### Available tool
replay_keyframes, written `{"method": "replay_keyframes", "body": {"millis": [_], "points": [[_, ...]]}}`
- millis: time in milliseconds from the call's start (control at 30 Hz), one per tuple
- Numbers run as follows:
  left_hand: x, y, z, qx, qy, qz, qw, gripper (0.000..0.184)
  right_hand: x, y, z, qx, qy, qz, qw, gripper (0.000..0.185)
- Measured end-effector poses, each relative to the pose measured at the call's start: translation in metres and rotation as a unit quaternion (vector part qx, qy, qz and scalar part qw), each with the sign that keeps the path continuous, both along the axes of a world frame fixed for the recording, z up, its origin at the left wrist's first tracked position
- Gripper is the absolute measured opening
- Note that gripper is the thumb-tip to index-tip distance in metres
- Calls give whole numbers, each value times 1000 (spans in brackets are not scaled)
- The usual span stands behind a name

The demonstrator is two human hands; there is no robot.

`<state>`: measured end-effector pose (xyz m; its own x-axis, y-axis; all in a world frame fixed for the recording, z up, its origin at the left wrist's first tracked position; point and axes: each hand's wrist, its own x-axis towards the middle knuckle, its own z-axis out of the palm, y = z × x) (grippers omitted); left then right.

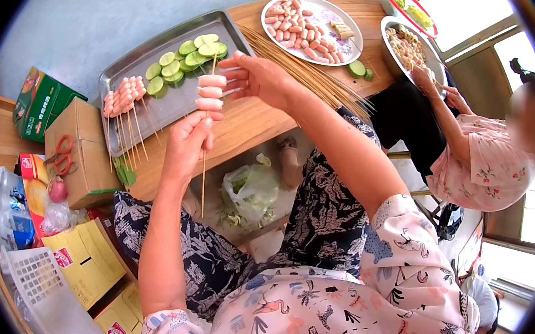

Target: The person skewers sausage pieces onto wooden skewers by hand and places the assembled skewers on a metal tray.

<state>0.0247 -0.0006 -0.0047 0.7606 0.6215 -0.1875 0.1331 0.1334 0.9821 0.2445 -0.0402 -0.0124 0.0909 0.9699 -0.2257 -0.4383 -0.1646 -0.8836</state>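
Note:
My left hand point(188, 140) is closed around a wooden skewer point(204, 178) held upright. Three small pink sausages point(210, 92) are threaded on it just above my fingers, and its tip sticks out over them. My right hand point(261, 82) is beside the sausages, thumb raised and fingers apart; its fingertips are close to their right ends, and I cannot tell whether they touch. Behind the skewer lies a grey metal tray point(222, 28) with sliced green rounds point(171, 68) and several finished sausage skewers point(125, 96) at its left end.
A white plate point(320, 11) of small sausages stands at the back. Many bare skewers point(300, 72) lie right of the tray. A co-worker point(482, 152) sits at right, hands in a metal bowl point(438, 70). Red scissors point(62, 154) rest by a cardboard box point(84, 146); a plastic bag point(250, 187) is below the table.

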Motion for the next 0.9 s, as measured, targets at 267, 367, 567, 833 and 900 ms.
{"method": "replay_keyframes", "body": {"millis": [267,367,567,833,900], "points": [[-2,-2,-1,15,26,2,1000,26,140,2,-89,-74,-661,-203,718,22],[0,-2,1,-3,35,9,999,26,172,-5,-107,-202,-706,-208,646,27],[5,-3,0,-22,43,3,999,23,183,-5,-123,-219,-767,-173,578,25],[7,-3,-2,-24,48,-5,999,26,203,1,-126,-173,-763,-179,597,22],[6,-3,-2,-25,43,-5,999,26,204,4,-130,-131,-785,-201,571,21]]}}
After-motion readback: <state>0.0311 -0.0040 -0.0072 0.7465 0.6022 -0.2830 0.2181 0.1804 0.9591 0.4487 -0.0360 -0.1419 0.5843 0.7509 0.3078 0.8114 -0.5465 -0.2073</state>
